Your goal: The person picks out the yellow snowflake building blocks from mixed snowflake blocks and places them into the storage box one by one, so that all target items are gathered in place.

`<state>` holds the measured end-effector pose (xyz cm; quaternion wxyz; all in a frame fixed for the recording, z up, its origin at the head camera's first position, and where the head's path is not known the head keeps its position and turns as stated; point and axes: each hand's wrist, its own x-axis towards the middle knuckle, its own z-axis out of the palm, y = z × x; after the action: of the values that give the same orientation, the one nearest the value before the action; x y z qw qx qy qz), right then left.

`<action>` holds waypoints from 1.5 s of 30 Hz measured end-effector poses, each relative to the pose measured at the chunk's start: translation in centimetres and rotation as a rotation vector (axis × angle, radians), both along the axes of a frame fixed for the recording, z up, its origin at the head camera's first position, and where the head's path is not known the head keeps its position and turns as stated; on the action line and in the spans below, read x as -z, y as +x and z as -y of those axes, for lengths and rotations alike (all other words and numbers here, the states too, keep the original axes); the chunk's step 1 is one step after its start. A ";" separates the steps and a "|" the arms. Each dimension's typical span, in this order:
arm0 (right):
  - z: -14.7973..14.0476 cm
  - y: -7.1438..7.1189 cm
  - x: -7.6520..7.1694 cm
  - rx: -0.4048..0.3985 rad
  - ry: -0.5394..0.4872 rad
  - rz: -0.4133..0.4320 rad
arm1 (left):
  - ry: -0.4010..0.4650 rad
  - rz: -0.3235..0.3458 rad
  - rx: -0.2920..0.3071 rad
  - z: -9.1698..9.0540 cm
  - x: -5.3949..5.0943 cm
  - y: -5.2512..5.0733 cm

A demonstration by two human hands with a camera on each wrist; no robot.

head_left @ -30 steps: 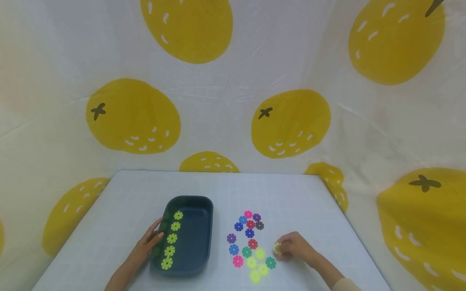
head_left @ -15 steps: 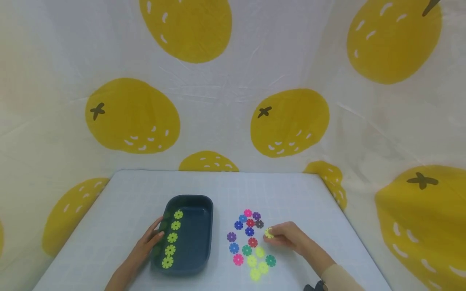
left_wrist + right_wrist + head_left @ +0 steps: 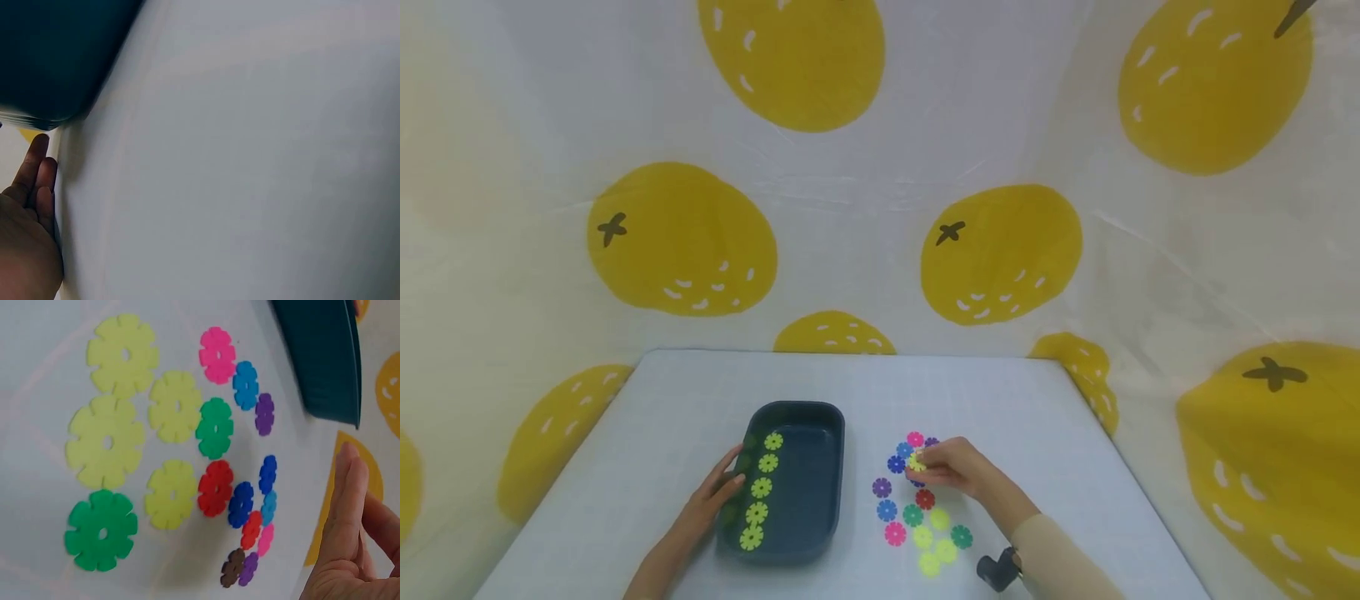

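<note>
In the head view a dark blue-green tray (image 3: 805, 508) stands left of the middle, with a column of several yellow notched plastic discs (image 3: 762, 487) along its left side. My left hand (image 3: 703, 504) rests against the tray's left edge; in the left wrist view its fingers (image 3: 40, 178) look fairly straight beside the tray wall. Between thumb and fingers my right hand (image 3: 955, 465) pinches a yellow notched disc (image 3: 916, 462), held over the far end of the loose discs. The right wrist view shows that hand (image 3: 350, 537) from behind, where the held disc is hidden.
Right of the tray, loose notched discs lie on the white table: yellow (image 3: 109, 442), green (image 3: 101, 530), red (image 3: 215, 487), pink (image 3: 217, 355), blue, purple and a dark brown one (image 3: 233, 567). A fruit-patterned cloth (image 3: 850, 250) hangs behind the table.
My right hand has carried the yellow disc leftward and away from me, from right of the loose discs to above their far end. My left hand has stayed at the tray.
</note>
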<state>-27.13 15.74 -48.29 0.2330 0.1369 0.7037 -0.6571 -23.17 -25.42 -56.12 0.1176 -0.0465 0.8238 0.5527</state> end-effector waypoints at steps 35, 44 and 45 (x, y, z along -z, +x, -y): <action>9.5 -3.6 -3.5 -0.120 -0.101 0.000 | 0.049 -0.077 -0.015 0.0 0.7 0.2; 10.1 -3.7 -3.8 -0.130 -0.103 0.007 | 0.048 -0.114 -0.014 -0.1 0.8 0.1; 10.2 -3.7 -3.8 -0.132 -0.104 0.005 | 0.043 -0.116 -0.014 -0.1 0.8 0.1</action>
<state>-30.82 5.55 -44.47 0.2843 0.0794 0.6757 -0.6755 -23.07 -25.34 -56.95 0.0667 -0.0176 0.8169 0.5727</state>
